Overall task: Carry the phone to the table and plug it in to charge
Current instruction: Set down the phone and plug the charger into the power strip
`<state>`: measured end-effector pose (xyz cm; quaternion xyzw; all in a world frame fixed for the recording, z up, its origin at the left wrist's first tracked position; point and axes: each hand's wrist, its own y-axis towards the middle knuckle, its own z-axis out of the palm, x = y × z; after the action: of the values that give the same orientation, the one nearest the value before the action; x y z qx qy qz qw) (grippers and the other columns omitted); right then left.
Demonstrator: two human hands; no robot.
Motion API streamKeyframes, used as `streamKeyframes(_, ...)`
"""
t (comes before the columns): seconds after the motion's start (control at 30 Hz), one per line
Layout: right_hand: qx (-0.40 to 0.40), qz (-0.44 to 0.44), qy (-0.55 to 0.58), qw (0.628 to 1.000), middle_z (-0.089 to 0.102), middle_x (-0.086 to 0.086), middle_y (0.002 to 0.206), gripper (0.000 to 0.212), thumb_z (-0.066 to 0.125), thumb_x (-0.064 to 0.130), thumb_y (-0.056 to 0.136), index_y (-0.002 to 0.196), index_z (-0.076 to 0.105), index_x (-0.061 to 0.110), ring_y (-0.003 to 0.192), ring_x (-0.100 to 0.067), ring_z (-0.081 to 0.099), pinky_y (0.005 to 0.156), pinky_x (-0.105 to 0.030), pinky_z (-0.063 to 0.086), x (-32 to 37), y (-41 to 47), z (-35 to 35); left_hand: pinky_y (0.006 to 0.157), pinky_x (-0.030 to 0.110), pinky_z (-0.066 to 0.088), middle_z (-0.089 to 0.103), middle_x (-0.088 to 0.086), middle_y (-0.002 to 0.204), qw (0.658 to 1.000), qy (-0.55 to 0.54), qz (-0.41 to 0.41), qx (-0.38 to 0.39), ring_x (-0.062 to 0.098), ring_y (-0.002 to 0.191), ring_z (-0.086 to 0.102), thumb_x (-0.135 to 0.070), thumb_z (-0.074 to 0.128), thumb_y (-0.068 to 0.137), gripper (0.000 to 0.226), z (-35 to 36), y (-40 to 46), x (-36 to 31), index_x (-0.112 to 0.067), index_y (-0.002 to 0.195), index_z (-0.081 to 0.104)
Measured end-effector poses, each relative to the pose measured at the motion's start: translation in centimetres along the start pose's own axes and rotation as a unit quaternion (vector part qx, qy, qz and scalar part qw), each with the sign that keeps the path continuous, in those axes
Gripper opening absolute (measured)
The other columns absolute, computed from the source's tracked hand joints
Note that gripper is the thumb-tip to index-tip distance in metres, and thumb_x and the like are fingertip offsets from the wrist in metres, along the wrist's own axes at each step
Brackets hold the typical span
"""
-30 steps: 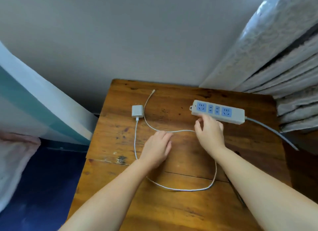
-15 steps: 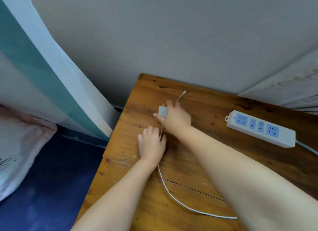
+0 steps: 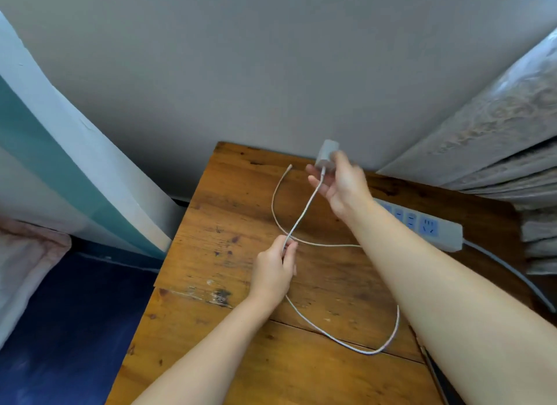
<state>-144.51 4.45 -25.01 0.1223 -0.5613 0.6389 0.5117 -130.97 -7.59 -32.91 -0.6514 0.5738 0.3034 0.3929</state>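
Wooden table (image 3: 229, 223), charger (image 3: 327, 153) in right hand (image 3: 340, 183).

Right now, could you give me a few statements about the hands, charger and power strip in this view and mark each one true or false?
1. The right hand holds the charger plug lifted above the table. True.
2. The left hand lies flat and empty on the wood. False: it pinches the white cable.
3. The charger plug sits in the power strip. False: it is in the hand, apart from the strip.
4. The cable's free end rests on the table. True.
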Motion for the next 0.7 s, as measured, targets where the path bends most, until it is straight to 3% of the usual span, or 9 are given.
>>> streamKeyframes(0.1,-0.042,0.012,0.056,0.997,0.046,-0.003,0.069,0.015,0.044,0.024,0.094,0.083,0.049,0.015,0.034,-0.007,0.047,0.027,-0.015,0.028,4.1,0.4,-5.5,0.055,0.038,0.046,0.052,0.0,0.044,1.0,0.0,0.014,0.019,0.023,0.047,0.054,-0.025,0.048,0.094,0.017,1.4,-1.0,-0.5,-0.023,0.078,0.052)
streamKeyframes(0.17,-0.068,0.002,-0.015,0.998,0.043,-0.003,0.069,0.016,0.044,0.029,0.094,0.088,0.05,0.015,0.038,-0.006,0.04,0.026,-0.014,0.021,6.2,0.4,-9.2,0.053,0.042,0.047,0.05,0.0,0.044,1.0,0.013,0.013,0.018,0.032,0.049,0.054,-0.024,0.051,0.093,0.015,1.5,-1.5,-0.1,-0.022,0.079,0.054)
streamKeyframes(0.23,-0.099,-0.039,-0.18,0.978,0.046,-0.001,0.072,0.013,0.047,0.029,0.092,0.089,0.054,0.018,0.05,-0.008,0.04,0.031,-0.015,0.027,8.3,-0.3,-13.4,0.052,0.04,0.046,0.051,-0.006,0.046,1.0,0.029,0.002,0.004,0.029,0.05,0.054,-0.021,0.054,0.092,0.012,1.5,-1.8,0.1,-0.023,0.08,0.057)
streamKeyframes(0.27,-0.101,-0.062,-0.314,0.942,0.052,0.0,0.078,0.012,0.05,0.029,0.092,0.095,0.058,0.02,0.058,-0.011,0.046,0.04,-0.017,0.036,8.9,-0.7,-15.2,0.052,0.038,0.045,0.055,-0.005,0.05,0.999,0.037,-0.009,-0.015,0.027,0.053,0.055,-0.02,0.055,0.091,0.011,1.2,-1.8,0.4,-0.023,0.081,0.059)
streamKeyframes(0.33,-0.078,-0.094,-0.579,0.806,0.062,-0.001,0.104,0.032,0.058,0.025,0.088,0.119,0.059,0.019,0.089,-0.018,0.058,0.072,-0.025,0.043,9.8,-1.4,-18.5,0.053,0.035,0.043,0.062,0.0,0.058,0.996,0.055,-0.036,-0.058,0.027,0.059,0.057,-0.022,0.058,0.09,0.01,0.7,-1.6,0.6,-0.023,0.08,0.061)
streamKeyframes(0.4,-0.051,-0.083,-0.728,0.678,0.059,-0.01,0.126,0.052,0.068,0.024,0.082,0.13,0.053,0.011,0.112,-0.026,0.056,0.089,-0.031,0.041,9.9,-1.7,-20.4,0.054,0.034,0.042,0.062,0.001,0.061,0.994,0.066,-0.05,-0.064,0.026,0.061,0.057,-0.026,0.06,0.089,0.01,0.5,-1.2,0.4,-0.026,0.079,0.06)
streamKeyframes(0.43,-0.036,-0.077,-0.766,0.637,0.057,-0.014,0.13,0.058,0.071,0.025,0.08,0.131,0.051,0.009,0.116,-0.028,0.054,0.093,-0.031,0.041,9.7,-1.6,-20.7,0.054,0.034,0.042,0.062,0.0,0.061,0.995,0.076,-0.045,-0.042,0.024,0.061,0.057,-0.028,0.061,0.088,0.009,0.7,-1.1,0.2,-0.027,0.079,0.06)
streamKeyframes(0.57,0.029,-0.121,-0.79,0.6,0.054,-0.016,0.126,0.06,0.073,0.027,0.078,0.13,0.051,0.009,0.111,-0.028,0.055,0.095,-0.032,0.042,8.8,-0.9,-19.7,0.059,0.032,0.044,0.063,-0.002,0.059,0.99,0.099,0.008,0.103,0.014,0.057,0.053,-0.032,0.066,0.083,0.006,2.2,-1.5,-1.0,-0.029,0.078,0.063)
streamKeyframes(0.7,0.073,-0.17,-0.796,0.576,0.052,-0.012,0.127,0.056,0.072,0.024,0.079,0.13,0.051,0.011,0.107,-0.025,0.055,0.093,-0.034,0.046,8.4,-0.3,-18.0,0.066,0.036,0.049,0.068,0.001,0.066,0.982,0.099,0.018,0.158,0.019,0.066,0.059,-0.031,0.062,0.084,0.009,3.0,-2.0,-1.1,-0.026,0.078,0.065)
